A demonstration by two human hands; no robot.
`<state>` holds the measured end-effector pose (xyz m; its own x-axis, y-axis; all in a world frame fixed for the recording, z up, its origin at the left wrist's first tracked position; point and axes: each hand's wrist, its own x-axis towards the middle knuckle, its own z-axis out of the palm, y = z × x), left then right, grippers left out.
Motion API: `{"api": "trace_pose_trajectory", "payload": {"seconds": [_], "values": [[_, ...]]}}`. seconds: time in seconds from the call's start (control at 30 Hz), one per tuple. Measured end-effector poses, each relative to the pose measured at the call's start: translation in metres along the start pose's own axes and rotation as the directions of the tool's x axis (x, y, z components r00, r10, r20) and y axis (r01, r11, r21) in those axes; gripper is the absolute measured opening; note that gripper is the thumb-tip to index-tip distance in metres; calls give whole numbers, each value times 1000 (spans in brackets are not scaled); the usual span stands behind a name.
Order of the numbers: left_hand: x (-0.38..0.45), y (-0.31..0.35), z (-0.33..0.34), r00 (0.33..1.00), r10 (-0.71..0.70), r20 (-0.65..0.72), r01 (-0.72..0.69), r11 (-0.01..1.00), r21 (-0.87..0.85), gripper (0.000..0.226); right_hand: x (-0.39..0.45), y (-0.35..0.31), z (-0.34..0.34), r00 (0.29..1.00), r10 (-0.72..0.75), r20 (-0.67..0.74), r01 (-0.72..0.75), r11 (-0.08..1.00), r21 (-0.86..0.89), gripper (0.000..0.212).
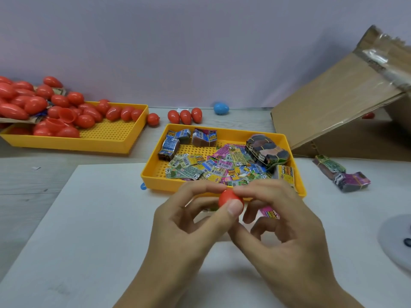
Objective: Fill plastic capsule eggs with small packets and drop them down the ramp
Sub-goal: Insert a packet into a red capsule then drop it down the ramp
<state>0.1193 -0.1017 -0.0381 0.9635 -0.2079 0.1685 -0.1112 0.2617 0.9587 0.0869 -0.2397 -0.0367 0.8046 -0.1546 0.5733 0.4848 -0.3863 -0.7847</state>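
A red capsule egg [226,197] is pinched between both hands just in front of the packet tray. My left hand [189,221] grips it with thumb and forefinger; my right hand [280,221] holds its other side, and a pink packet [270,213] shows under its fingers. The yellow tray [153,172] holds several loose colourful packets [222,165] and banded bundles. A second yellow tray [73,144] at the left is heaped with red eggs [66,112]. The cardboard ramp [333,103] slopes down at the right.
Three red eggs [185,116] and a blue egg [220,108] lie by the back wall. Two banded packet bundles [343,175] rest on the table right of the tray. A grey round object [398,241] sits at the right edge.
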Motion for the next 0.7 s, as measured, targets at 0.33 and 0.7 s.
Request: {"api": "trace_pose_trajectory", "payload": {"seconds": [0.33,0.7], "values": [[10,4,-9,979,-96,-181,19,923,-385,35,0,12,-3,982,163,99,-159,986,-53,32],[11,1,-14,955,19,-297,-103,958,-269,23,-2,9,-5,931,-53,360,261,787,-559,26]]}}
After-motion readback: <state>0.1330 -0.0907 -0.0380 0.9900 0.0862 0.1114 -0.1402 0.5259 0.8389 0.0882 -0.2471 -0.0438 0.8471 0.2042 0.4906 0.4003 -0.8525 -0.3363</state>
